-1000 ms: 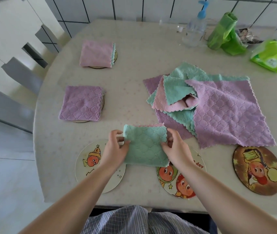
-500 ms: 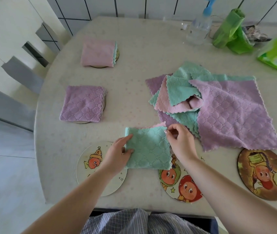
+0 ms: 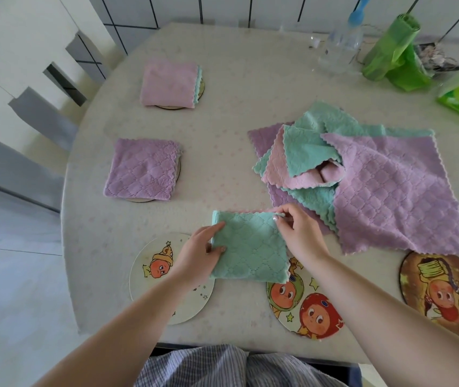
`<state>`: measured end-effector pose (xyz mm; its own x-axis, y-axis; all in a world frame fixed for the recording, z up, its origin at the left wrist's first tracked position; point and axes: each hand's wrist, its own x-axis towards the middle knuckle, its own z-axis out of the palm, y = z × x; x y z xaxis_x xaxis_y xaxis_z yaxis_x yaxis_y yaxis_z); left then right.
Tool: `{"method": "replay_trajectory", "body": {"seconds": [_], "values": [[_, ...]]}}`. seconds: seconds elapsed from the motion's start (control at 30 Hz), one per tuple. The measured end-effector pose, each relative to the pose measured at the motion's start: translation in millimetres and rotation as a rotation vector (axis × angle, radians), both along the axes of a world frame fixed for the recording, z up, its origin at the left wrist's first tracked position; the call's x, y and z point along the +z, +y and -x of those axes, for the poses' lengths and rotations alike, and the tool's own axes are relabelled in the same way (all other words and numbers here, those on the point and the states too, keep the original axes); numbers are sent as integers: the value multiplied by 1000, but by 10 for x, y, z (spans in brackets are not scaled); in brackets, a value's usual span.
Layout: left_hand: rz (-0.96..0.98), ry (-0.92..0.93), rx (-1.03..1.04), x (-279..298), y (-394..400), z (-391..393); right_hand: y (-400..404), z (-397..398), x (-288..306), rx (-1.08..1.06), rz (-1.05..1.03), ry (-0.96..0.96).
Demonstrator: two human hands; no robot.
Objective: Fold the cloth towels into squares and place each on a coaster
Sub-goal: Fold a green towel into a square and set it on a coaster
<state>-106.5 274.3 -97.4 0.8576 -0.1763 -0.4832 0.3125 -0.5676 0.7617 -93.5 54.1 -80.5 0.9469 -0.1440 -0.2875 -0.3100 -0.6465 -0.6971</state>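
The right hand [image 3: 299, 236] pinches the far right corner of the folded green towel [image 3: 249, 247] between thumb and forefinger, the other fingers curled loosely behind. The left hand [image 3: 199, 254] holds the towel's left edge: its thumb lies on top of the cloth and its fingers look tucked under the edge, though that underside is hidden. Between the two hands the green towel is already a rough square, with a thin pink lining showing along its far edge.

Taking the green towel as the landmark: it lies on the table [image 3: 236, 113] between two bare coasters, its near right corner overlapping the orange-and-red cartoon coaster [image 3: 305, 311] and its left edge just beside the white cartoon coaster [image 3: 151, 275], on which the left wrist sits. Further right of the towel is a dark brown coaster [image 3: 443, 294], also bare. Just beyond it, to the right, is the heap of unfolded towels [image 3: 376, 191]; beyond it, to the left, a folded purple towel [image 3: 141, 169] and a folded pink towel [image 3: 169, 83] each cover a coaster.

My judgement is that the fold is being squared off before placing. The risks from here:
- The layers may slide apart — a pinch at one corner does not hold the whole stack, and a lift by that corner alone could let the fold fall open.
- The towel could land off-centre, since it straddles the gap between two coasters.
- The right hand is close to the heap's near edge and could drag a loose towel along.
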Motion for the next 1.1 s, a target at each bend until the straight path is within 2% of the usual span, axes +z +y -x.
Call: {"method": "replay_trajectory", "body": {"seconds": [0.17,0.3,0.47,0.63,0.7,0.8,0.97,1.03,1.1], "values": [[-24,1,2,-1,-7,-9,24,-142,0,83,108,41],[-24,-11,5,14,-14,-10,28,-193,-43,-22,102,84],[-30,-107,49,11,-40,126,24,-48,-53,-200,-23,42],[-45,-137,102,35,-67,183,41,-8,-30,-195,-22,21],[-103,-212,72,96,-88,177,56,-44,-48,-172,24,32],[-372,-415,-124,149,-126,162,65,-111,-82,-112,127,80],[-584,-620,-651,101,-277,66,65,-126,-42,-63,219,95],[-651,-580,-722,61,-345,32,78,-46,8,-45,260,-28],[-666,-551,-710,-9,-378,27,123,64,26,88,321,-214]]}}
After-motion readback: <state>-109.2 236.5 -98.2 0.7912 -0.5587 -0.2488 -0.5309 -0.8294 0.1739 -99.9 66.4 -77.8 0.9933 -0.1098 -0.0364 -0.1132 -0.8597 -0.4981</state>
